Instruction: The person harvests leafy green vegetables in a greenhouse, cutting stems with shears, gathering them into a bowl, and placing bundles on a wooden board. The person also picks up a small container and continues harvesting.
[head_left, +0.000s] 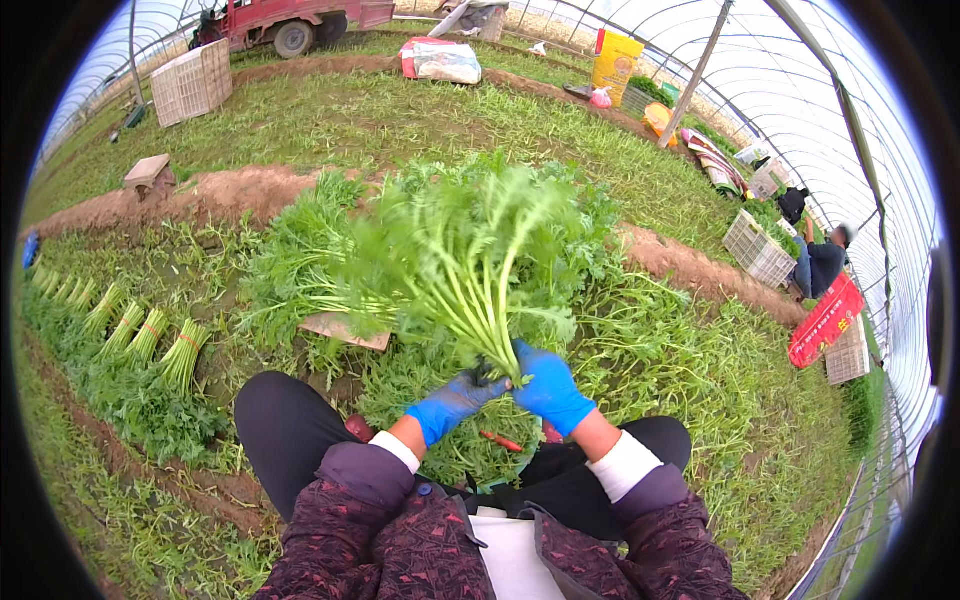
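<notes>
A loose bunch of leafy greens with pale stems (480, 300), apparently chrysanthemum greens, fans upward before me, its leaf tips blurred. My right hand (551, 390), in a blue glove, is closed around the stem ends. In a matching glove with soiled fingertips, my left hand (456, 403) pinches at the base of the same bunch. Below both hands, a teal basin (534, 457) between my legs holds loose leaves and a red-handled tool (501, 441), mostly hidden. Just ahead lies a heap of cut greens (300, 262), some stems resting on a wooden board (345, 330).
Tied bundles of greens (184, 352) lie in a row at left. Beyond a soil ridge (247, 191) are a small stool (148, 172), a plastic crate (193, 82) and a red cargo vehicle (292, 22). At right, a person (821, 259) sits by another crate (757, 247) and a red sack (825, 319).
</notes>
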